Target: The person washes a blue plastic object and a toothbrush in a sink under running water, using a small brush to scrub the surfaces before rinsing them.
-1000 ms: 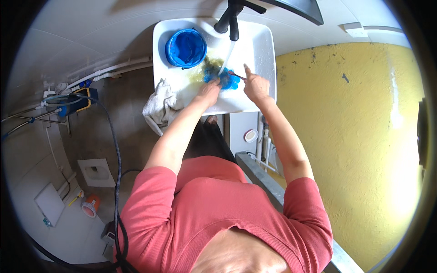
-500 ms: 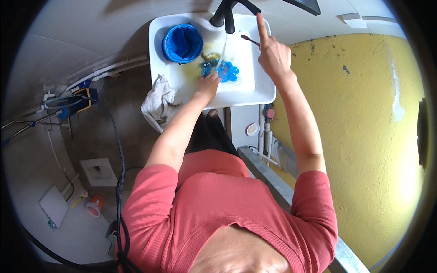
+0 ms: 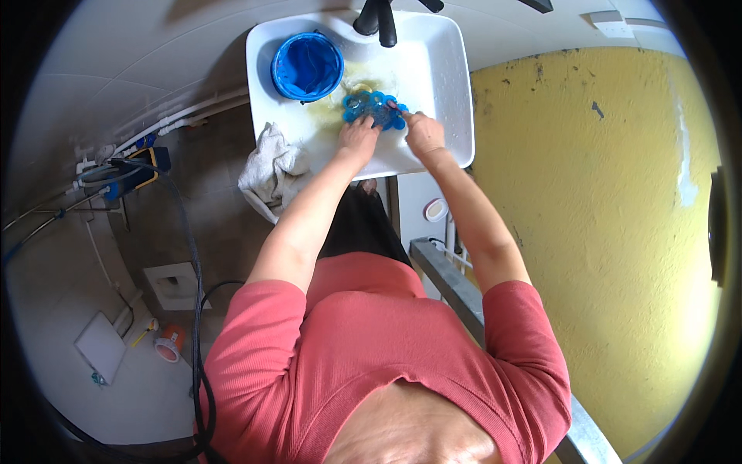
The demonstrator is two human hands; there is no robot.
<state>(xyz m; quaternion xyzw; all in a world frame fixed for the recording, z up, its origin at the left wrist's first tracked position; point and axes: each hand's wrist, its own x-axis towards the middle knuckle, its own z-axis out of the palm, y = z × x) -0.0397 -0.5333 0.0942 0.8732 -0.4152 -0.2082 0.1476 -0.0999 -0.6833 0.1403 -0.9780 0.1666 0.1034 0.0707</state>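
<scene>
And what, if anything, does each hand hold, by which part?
The right hand holds a slim, dark, brush-like tool by its handle. The left hand touches a blue, scalloped object at its near edge; any grip is unclear.

Coral-red knit top [image 3: 363, 332], ribbed low rounded neckline [image 3: 410, 381]; short sleeves [image 3: 255, 321] (snug, ending near the elbows). Black trousers [image 3: 359, 226]. Left hand [image 3: 359, 139] and right hand [image 3: 424, 136] bare. Foot [image 3: 369, 185] by the sink [image 3: 450, 97] near edge, footwear too small to tell.
</scene>
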